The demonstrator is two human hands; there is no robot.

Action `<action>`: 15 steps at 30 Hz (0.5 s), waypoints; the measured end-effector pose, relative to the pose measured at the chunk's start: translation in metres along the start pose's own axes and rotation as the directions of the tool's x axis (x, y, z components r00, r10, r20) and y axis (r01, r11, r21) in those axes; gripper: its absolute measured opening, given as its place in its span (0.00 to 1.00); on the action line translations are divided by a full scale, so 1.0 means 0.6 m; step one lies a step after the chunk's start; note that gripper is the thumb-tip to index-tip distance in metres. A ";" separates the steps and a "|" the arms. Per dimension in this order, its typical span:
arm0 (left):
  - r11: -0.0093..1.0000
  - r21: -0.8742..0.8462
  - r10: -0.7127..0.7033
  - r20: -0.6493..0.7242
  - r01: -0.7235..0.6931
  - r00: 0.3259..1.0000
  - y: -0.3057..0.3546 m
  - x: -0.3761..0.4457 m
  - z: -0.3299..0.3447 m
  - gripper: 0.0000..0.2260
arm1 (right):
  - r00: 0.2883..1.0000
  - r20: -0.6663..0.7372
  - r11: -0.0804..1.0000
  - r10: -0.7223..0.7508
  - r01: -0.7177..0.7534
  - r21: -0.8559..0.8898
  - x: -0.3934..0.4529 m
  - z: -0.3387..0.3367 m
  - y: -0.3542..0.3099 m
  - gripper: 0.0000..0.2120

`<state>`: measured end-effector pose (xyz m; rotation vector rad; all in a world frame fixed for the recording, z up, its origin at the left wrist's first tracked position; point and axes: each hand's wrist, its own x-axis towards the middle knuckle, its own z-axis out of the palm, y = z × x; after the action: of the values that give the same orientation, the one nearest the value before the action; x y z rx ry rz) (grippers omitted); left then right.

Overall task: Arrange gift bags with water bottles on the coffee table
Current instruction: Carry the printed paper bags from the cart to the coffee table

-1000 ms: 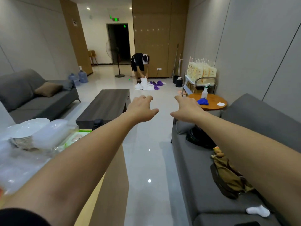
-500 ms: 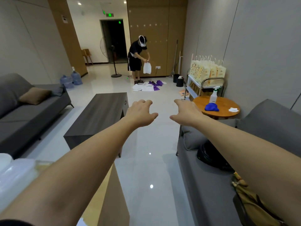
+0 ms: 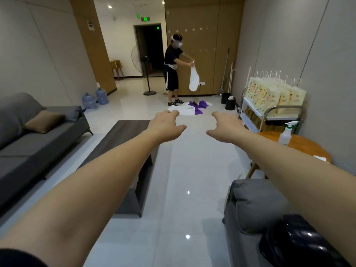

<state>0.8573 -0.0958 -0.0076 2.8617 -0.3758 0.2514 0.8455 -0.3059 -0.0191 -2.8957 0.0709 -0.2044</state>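
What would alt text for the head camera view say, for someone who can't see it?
Two bare arms reach forward, left hand and right hand open and empty, over a tiled floor beside a dark coffee table. Gift bags stand on a metal cart ahead right.

The coffee table's surface lies to your left, with a sofa beyond it. The gift bags stand on a cart to your right, behind the round table carrying a spray bottle.
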 end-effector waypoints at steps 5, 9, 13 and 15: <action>1.000 0.011 0.005 0.016 -0.005 1.000 -0.023 0.170 0.047 0.27 | 1.000 0.026 0.999 0.012 -0.013 0.033 0.162 0.042 0.018 0.32; 1.000 -0.006 0.014 0.056 -0.013 0.998 -0.057 0.306 0.132 0.28 | 0.999 0.045 0.999 0.031 -0.033 0.028 0.292 0.103 0.037 0.34; 0.998 0.011 0.053 0.102 -0.055 0.993 -0.099 0.473 0.199 0.28 | 0.997 0.055 0.998 0.059 -0.058 -0.012 0.453 0.144 0.052 0.33; 0.997 0.004 0.076 0.103 -0.077 0.992 -0.120 0.576 0.210 0.29 | 0.995 0.054 0.996 0.086 -0.085 -0.032 0.546 0.146 0.054 0.32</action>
<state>1.2236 -0.1415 -0.0745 2.8792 -0.5058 0.1192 1.1813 -0.3384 -0.0677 -2.9185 0.1892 -0.1083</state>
